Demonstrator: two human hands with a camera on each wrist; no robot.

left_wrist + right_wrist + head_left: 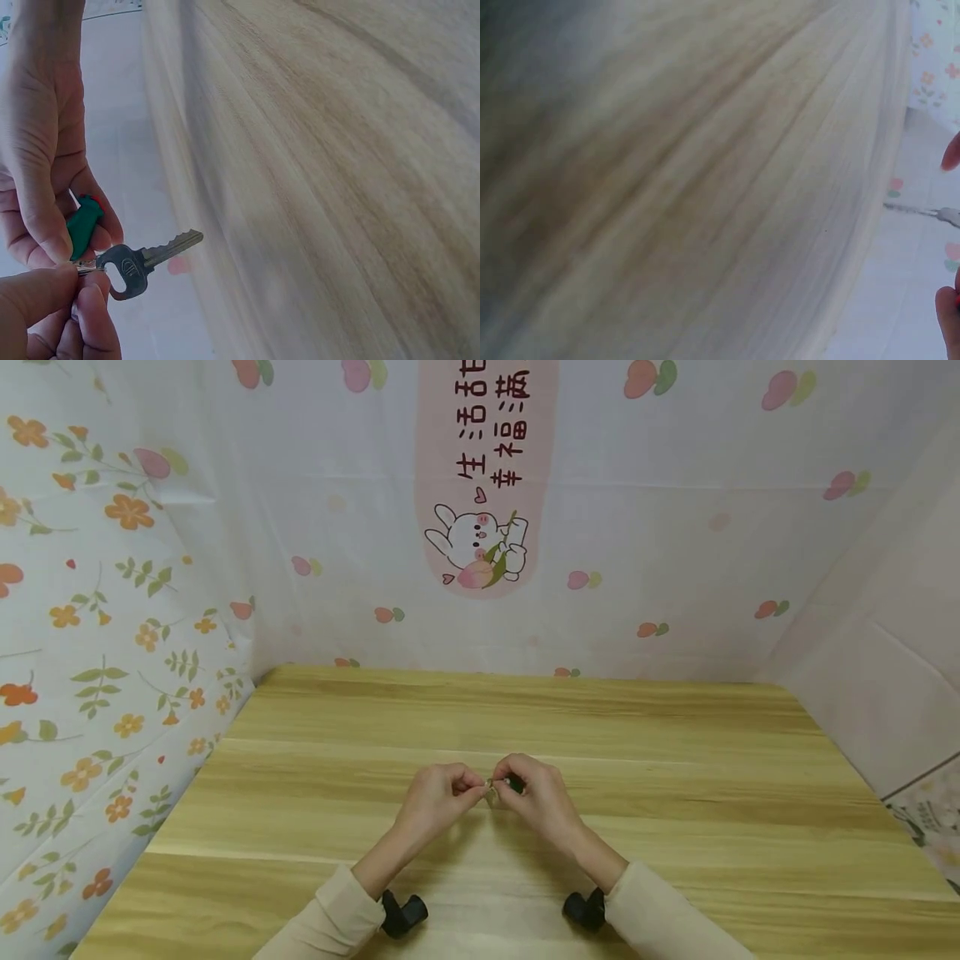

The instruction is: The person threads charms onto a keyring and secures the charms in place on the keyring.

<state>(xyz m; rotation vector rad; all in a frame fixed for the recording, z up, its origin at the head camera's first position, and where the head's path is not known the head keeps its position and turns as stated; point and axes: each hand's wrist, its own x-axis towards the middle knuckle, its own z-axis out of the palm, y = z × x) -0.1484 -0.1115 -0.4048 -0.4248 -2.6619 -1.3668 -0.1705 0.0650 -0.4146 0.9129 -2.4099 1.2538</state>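
Both hands meet in front of me, low over the table. My left hand (442,793) pinches a small metal key ring (88,265) between thumb and finger. From the ring a metal key (133,271) sticks out, its toothed blade pointing away from the fingers. Against the ring, my right hand (542,793) grips a small green charm (85,225) with a red bit at its end, partly hidden by the fingers. In the right wrist view only the key's blade (911,208) and a few fingertips show at the right edge.
A wood-grain table (300,710) lies under the hands. White cloth printed with tulips and a rabbit (480,543) hangs behind it, and a flowered cloth (112,677) stands along the left. Black wrist devices (405,914) sit at both sleeves.
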